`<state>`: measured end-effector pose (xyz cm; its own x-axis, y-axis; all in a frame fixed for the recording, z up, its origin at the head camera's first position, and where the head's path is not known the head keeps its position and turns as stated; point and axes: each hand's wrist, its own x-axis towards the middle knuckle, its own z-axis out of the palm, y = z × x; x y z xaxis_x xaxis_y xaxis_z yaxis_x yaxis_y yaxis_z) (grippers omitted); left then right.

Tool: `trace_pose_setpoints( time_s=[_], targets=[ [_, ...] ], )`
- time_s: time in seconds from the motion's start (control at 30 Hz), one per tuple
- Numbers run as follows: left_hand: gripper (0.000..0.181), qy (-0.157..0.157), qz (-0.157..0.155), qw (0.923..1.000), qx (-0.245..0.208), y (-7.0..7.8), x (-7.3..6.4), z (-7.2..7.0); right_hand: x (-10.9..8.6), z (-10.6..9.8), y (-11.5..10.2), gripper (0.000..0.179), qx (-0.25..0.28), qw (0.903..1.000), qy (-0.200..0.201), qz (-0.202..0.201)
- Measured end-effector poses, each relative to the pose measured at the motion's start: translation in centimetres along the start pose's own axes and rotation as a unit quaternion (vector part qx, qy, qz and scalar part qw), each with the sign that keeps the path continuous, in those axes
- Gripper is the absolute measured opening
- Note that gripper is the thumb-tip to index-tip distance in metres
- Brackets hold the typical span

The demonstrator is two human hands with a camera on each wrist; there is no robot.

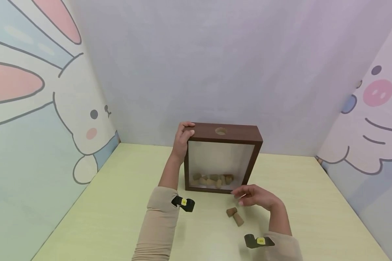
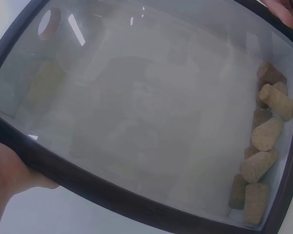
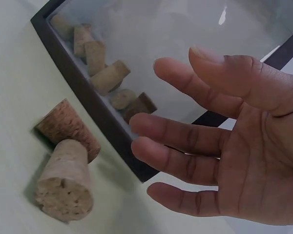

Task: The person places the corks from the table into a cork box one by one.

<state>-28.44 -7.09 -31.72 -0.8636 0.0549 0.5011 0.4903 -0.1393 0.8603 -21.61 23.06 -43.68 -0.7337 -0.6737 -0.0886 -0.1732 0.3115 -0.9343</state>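
Note:
A dark brown wooden shadow box (image 1: 238,133) with a clear front stands upright on the table, a round hole in its top. Several cork stoppers (image 2: 266,134) lie along the bottom inside it. My left hand (image 1: 181,142) grips the box's upper left corner, fingers and thumb on the top edge. Just in front of the lower right corner hovers my right hand (image 1: 258,196), empty, its fingers spread and loosely bent. Below those fingers, a darker cork (image 3: 71,127) and a paler cork (image 3: 66,181) lie touching each other on the table.
The pale yellow-green table (image 1: 117,203) reaches a plain light curtain (image 1: 215,65) behind the box. Side walls carry cartoon animals, a rabbit (image 1: 81,123) at left and a pig-nosed figure (image 1: 362,119) at right.

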Motion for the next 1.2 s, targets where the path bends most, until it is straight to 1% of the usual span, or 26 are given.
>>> trace_pose_setpoints(
  time_s=[0.2, 0.3, 0.47, 0.6, 0.63, 0.7, 0.83, 0.87, 1.2],
  targets=[
    [0.025, -0.004, 0.002, 1.0, -0.006, 0.1, 0.0, 0.1, 0.3, 0.8, 1.7, 0.043, 0.012, 0.9997, -0.01, 0.021],
    [0.026, -0.004, 0.004, 1.0, -0.005, 0.2, 0.0, 0.0, 0.7, 1.1, 2.1, 0.041, 0.003, 0.9996, -0.012, 0.026],
    [0.029, -0.012, 0.02, 0.9997, 0.009, 0.1, -0.1, -0.1, 1.5, 1.4, 1.9, 0.036, -0.026, 0.9989, -0.011, 0.036],
    [0.033, -0.01, 0.038, 0.9989, 0.026, 1.5, -0.9, 0.3, 1.9, 1.7, 1.4, 0.031, -0.051, 0.9975, -0.012, 0.046],
    [0.033, -0.007, 0.044, 0.9987, 0.027, 1.4, -1.0, 0.3, 2.0, 1.8, 1.4, 0.03, -0.054, 0.9973, -0.012, 0.048],
    [0.034, -0.003, 0.049, 0.9983, 0.032, 1.9, -1.3, 0.5, 2.1, 2.0, 1.3, 0.03, -0.061, 0.9968, -0.014, 0.049],
    [0.036, -0.003, 0.053, 0.9981, 0.031, 1.8, -1.4, 0.5, 2.3, 2.5, 1.2, 0.028, -0.083, 0.9952, -0.007, 0.051],
    [0.036, -0.005, 0.052, 0.9982, 0.031, 2.3, -1.5, 0.6, 2.4, 2.6, 1.1, 0.027, -0.09, 0.9946, -0.004, 0.052],
    [0.037, -0.002, 0.05, 0.9984, 0.026, 2.0, -1.6, 0.6, 2.3, 3.1, 0.9, 0.017, -0.119, 0.9913, 0.028, 0.049]
  ],
)
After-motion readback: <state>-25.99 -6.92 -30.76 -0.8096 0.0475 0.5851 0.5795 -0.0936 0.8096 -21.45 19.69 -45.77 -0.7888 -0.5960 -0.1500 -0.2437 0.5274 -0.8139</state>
